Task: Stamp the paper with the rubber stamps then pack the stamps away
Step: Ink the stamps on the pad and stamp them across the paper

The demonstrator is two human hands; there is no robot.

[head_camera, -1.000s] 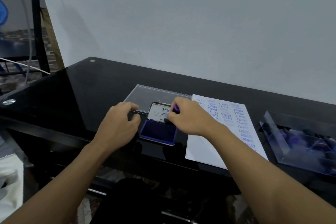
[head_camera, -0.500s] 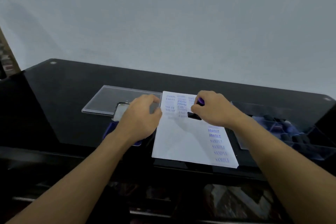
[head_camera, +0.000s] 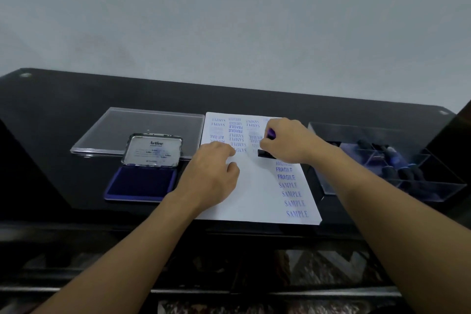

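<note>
On the black desk (head_camera: 76, 99), the right hand (head_camera: 288, 143) pinched the rubber stamp (head_camera: 265, 153); the relaxed left hand (head_camera: 211, 176) steadied the paper (head_camera: 254, 191). Even, vertical pressure was wanted.

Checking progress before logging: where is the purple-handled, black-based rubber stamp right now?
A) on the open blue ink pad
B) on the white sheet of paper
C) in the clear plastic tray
B: the right hand holds the black-based rubber stamp down on the white paper sheet.

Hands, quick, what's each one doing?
Left hand: open, resting on the paper, holding nothing.
Right hand: closed, gripping the stamp on the paper.
</note>
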